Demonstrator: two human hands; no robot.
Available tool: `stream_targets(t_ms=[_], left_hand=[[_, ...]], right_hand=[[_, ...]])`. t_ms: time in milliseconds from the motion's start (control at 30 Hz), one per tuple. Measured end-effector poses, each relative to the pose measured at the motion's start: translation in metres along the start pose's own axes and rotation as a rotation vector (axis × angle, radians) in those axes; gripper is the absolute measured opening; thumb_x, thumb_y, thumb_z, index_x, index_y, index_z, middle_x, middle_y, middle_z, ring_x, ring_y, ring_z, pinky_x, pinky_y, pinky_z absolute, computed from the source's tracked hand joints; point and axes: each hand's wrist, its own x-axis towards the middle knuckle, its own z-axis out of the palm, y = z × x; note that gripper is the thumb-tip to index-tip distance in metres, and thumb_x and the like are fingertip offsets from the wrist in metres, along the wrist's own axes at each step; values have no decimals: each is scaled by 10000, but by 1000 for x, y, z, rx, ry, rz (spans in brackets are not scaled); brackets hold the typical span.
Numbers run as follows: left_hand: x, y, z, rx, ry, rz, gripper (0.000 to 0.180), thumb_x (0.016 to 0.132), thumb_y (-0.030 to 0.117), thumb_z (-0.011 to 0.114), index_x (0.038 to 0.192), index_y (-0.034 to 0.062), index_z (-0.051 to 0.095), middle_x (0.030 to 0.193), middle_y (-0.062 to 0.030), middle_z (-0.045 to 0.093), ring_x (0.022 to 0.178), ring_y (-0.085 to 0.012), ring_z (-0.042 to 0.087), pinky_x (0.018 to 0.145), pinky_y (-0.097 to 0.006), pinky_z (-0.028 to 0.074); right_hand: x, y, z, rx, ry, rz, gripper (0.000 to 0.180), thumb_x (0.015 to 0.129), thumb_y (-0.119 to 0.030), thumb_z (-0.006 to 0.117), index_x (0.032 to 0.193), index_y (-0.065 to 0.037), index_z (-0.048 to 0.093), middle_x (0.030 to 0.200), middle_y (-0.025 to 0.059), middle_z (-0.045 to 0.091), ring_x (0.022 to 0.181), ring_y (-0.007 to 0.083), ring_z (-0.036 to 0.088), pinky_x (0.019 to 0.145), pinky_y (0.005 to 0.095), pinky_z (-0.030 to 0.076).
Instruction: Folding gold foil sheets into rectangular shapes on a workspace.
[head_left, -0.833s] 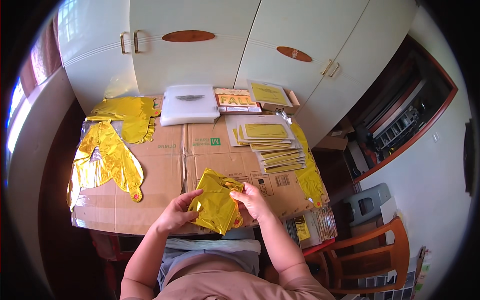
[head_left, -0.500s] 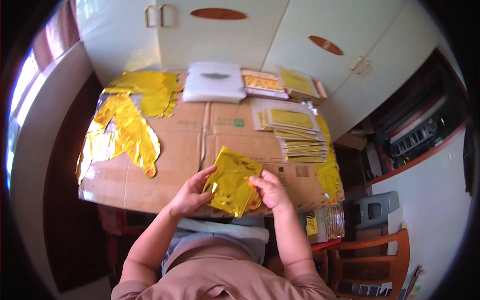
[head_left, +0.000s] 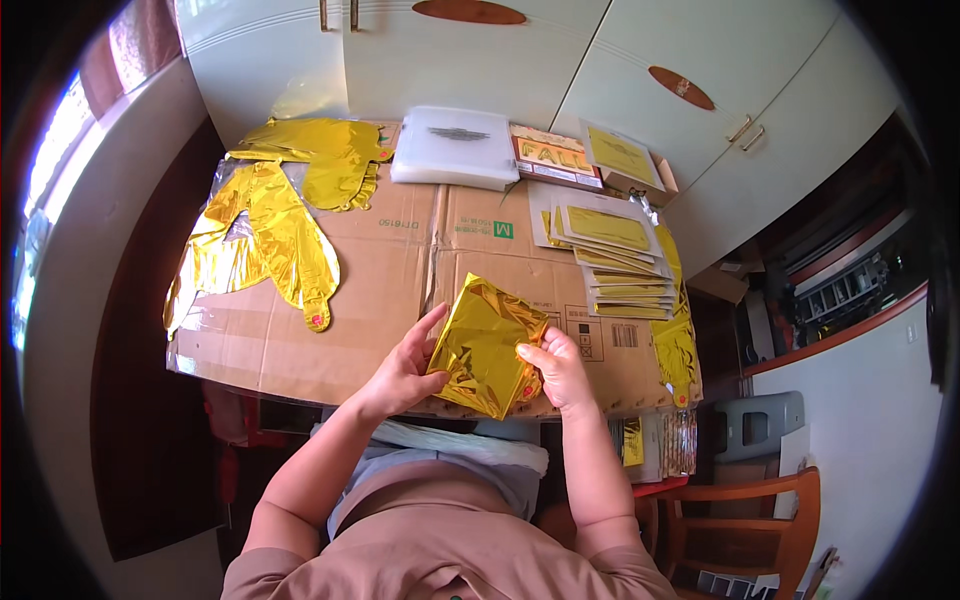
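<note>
Between my two hands is a gold foil balloon folded into a flat, roughly square packet, tilted above the near edge of the cardboard. My left hand grips its left side, thumb on the lower left corner and fingertips at the upper left edge. At the right edge my right hand pinches the foil, thumb in front. A loose flap with a reddish spot hangs below the right thumb. The fingers behind the packet are hidden.
Flattened cardboard covers the table. Unfolded gold foil balloons lie at left, and another gold foil piece at the right edge. Packaged flat gold items are stacked at right. Behind stands a stack of clear bags. A wooden chair is lower right.
My view has shifted, so the table and its things sit a little higher and further right. Both hands keep hold of the folded balloon, with only a slight change in its tilt.
</note>
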Motion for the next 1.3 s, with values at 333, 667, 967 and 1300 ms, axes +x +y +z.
stream_targets(t_ms=[333, 667, 967, 1300], left_hand=[[3, 36, 3, 1150, 302, 189, 430, 930, 14, 655, 1353, 25, 580, 1206, -190, 647, 1033, -323, 692, 904, -368, 558], [47, -13, -4, 1767, -34, 344, 843, 940, 537, 576, 1535, -17, 351, 1612, -236, 315, 1511, -381, 273, 1238, -503, 187], [45, -9, -3, 1696, -28, 414, 998, 894, 727, 512, 1539, -13, 335, 1602, -273, 297, 1489, -405, 292, 1224, -500, 216], [47, 20, -6, 1346, 179, 366, 680, 784, 250, 783, 1382, 38, 538, 1317, -185, 577, 1242, -371, 543, 1075, -449, 434]], right_hand=[[32, -25, -25, -353, -103, 131, 353, 898, 35, 651, 1248, 36, 614, 1065, 69, 716, 904, 119, 673, 850, 279, 541], [52, -46, -16, -578, -23, 216, 842, 840, 56, 716, 1554, 23, 270, 902, 84, 664, 817, 129, 651, 731, 247, 517], [58, -40, -26, -750, 3, 112, 811, 855, 3, 736, 1550, -22, 318, 827, 40, 599, 729, 104, 571, 660, 237, 491], [85, -73, 0, -939, -385, 9, 620, 874, -5, 695, 1459, -94, 511, 825, -35, 492, 718, 58, 478, 652, 230, 432]])
